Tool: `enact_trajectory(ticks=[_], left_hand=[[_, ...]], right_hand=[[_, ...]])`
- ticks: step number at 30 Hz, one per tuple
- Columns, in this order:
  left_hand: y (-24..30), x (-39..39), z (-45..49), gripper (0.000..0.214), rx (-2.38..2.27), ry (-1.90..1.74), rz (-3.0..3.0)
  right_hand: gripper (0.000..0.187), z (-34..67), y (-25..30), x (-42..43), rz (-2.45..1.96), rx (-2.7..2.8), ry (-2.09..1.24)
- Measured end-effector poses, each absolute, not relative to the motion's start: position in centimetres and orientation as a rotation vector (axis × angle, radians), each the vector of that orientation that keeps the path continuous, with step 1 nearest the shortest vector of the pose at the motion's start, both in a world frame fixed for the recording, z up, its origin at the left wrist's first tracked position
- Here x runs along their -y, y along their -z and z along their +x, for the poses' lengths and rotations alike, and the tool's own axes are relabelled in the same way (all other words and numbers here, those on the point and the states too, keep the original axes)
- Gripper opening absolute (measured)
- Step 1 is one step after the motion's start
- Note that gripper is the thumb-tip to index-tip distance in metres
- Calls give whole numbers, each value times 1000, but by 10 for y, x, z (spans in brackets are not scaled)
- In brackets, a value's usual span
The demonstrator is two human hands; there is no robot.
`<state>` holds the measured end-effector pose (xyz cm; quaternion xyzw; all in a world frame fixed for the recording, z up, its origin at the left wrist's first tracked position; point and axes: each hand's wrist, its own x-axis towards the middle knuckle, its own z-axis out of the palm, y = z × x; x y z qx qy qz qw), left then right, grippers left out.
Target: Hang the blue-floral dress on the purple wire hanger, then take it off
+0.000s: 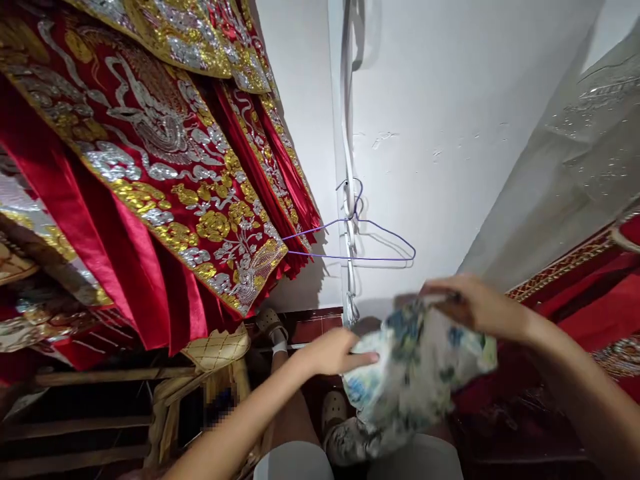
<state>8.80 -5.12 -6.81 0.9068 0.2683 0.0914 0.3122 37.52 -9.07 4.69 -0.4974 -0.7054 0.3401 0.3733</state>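
A crumpled floral cloth [417, 370], white-grey with blue and green flowers, hangs bunched above my lap. I cannot make out what kind of garment it is, if any. My left hand [336, 353] pinches its left side, thumb pointing right across the fabric. On the upper right edge, my right hand [463, 305] has its fingers closed on the cloth, slightly blurred by motion. Straight ahead, a purple wire hanger [383, 259] with nothing on its right half hooks onto white cords against the wall; red fabric covers its left end.
Red pleated costumes [165, 153] with gold and silver sequins hang at the left. Below them stands a bamboo frame [160, 407]. Clear plastic sheeting [565, 160] and more red embroidered fabric [595, 287] are at the right. My clog [334, 408] rests on the floor below.
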Motion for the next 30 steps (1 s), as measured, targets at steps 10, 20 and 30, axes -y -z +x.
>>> enact_trajectory(ticks=[10,20,30], left_hand=[[22,27,-16,37,-1567,-336,2533],[37,-3,-8,9,-1419,-796,2498],[-22,-48,11,20,-1637,-1395,2026]], right_hand=[[29,307,38,-41,-1338,1483,-693],[23,359,41,-24,-1398,1447,-462],[24,349,22,8,-1418,1535,-606]])
